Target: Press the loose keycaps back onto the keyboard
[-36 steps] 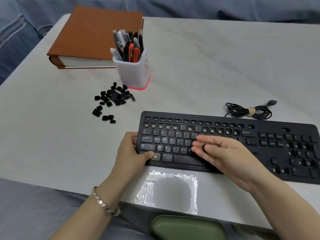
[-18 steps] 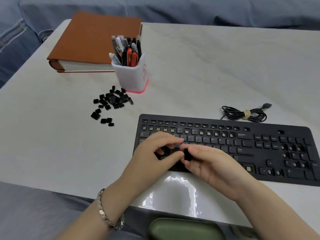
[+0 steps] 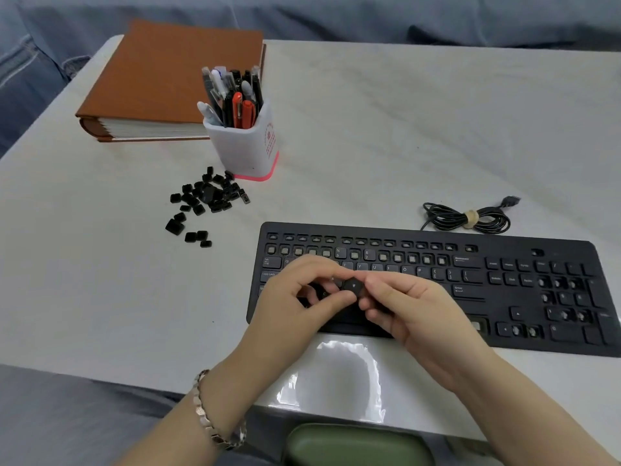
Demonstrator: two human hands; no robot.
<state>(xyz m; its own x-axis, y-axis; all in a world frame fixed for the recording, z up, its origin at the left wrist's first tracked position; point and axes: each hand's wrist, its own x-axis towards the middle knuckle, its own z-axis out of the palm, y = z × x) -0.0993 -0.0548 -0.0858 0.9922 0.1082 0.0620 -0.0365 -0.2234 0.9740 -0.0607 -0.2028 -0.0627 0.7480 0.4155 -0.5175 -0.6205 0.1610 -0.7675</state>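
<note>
The left hand [image 3: 295,311] and the right hand [image 3: 416,314] are meeting over the left half of the keyboard [image 3: 369,230], each pinching the same single keycap [image 3: 353,285] between curled thumb and forefinger over the letter rows. The pile of loose keycaps [image 3: 205,200] is lying on the table [image 3: 403,129] at ten o'clock from the keyboard, just beside the pen cup [image 3: 245,149], while a coiled cable [image 3: 467,218] is resting at one o'clock.
</note>
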